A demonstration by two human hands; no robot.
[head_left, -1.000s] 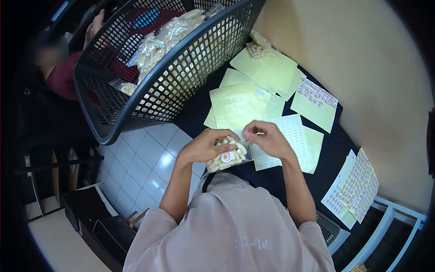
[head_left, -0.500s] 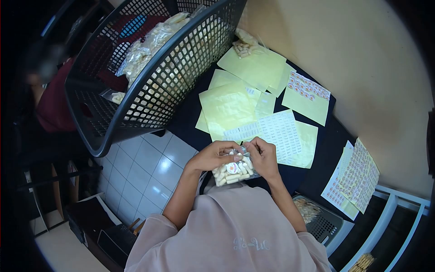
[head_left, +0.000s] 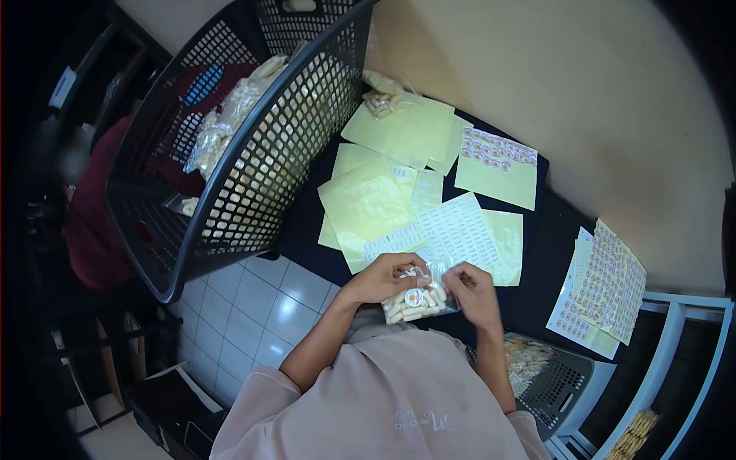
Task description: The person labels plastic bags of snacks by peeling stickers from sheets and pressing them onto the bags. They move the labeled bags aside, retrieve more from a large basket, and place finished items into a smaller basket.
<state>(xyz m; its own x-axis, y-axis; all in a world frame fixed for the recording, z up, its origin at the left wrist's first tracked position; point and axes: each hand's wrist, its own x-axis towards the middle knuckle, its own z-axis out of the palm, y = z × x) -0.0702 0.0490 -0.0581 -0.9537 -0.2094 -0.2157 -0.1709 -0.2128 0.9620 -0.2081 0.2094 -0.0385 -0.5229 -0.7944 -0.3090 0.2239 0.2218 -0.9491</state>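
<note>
A clear plastic bag of pale, stick-shaped pieces hangs in front of my chest, with a round sticker on its front. My left hand grips the bag at its upper left, thumb across the front. At the upper right, my right hand has its fingers closed at the bag's loose clear plastic; the fingertips are partly hidden. Just beyond the bag lies a white sheet with rows of small printed labels.
A large dark basket holding filled bags stands at left. Yellow backing sheets cover the dark table. Sticker sheets lie at right and at the back. A smaller grey basket sits low right. Someone in a maroon sleeve is at far left.
My right hand has moved outward from my left, and more clear plastic shows between them. Both hands and the bag sit slightly lower and further right in view. The view itself has shifted.
</note>
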